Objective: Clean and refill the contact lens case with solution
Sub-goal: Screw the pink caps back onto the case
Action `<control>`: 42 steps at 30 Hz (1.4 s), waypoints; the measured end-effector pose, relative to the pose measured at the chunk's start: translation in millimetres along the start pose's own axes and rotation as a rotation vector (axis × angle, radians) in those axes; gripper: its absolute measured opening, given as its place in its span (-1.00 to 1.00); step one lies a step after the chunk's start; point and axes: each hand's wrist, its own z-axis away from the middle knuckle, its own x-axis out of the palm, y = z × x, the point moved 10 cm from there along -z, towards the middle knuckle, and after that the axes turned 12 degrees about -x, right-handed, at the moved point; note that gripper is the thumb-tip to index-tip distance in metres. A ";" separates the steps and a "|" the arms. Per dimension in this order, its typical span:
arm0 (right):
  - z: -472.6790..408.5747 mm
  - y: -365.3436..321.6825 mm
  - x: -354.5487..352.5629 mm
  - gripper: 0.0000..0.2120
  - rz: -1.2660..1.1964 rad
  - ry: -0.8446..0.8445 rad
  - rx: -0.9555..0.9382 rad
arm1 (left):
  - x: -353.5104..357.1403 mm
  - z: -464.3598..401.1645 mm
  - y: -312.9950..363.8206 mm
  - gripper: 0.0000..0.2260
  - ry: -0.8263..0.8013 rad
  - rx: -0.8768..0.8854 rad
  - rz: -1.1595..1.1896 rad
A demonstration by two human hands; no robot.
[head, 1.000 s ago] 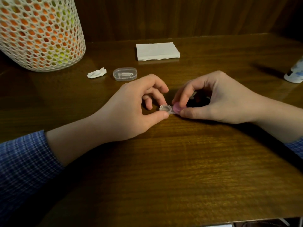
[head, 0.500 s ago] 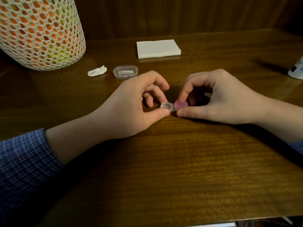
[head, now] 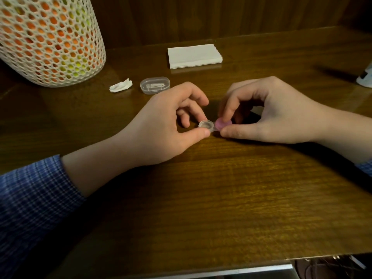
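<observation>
Fingers first: my left hand (head: 161,127) has thumb and curled fingers pinched round the open well of the case (head: 207,125), which I read as a brace so the case cannot slide or spin on the table (head: 221,198). My right hand (head: 281,115) grasps the pink cap (head: 223,123), forefinger on top and thumb against its near side; that grip suits twisting, though I cannot tell whether the cap is going on or coming off. The case sits on the wood about midway between the left and right edges, nearer the back edge than the front, with both wrists resting low, probably to steady such small parts

1 well is uncapped and looks clear; whether liquid is in it I cannot tell. Behind the left hand lie a clear box (head: 155,85) and a crumpled tissue (head: 120,88), and a folded napkin (head: 194,56) lies toward the back edge, within reach for wiping. A bottle (head: 365,77), likely the solution, is cut off at the right edge. A mesh basket (head: 48,39) fills the back left corner
</observation>
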 end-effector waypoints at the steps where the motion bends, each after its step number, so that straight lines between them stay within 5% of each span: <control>1: 0.2 -0.1 0.0 -0.84 -0.004 -0.010 -0.002 | 0.0 -0.1 -0.2 -0.59 0.000 -0.001 0.002; 42: 0.8 1.4 2.1 -0.88 -0.013 -0.042 -0.017 | 0.1 -0.5 -1.2 -0.60 -0.013 -0.009 0.020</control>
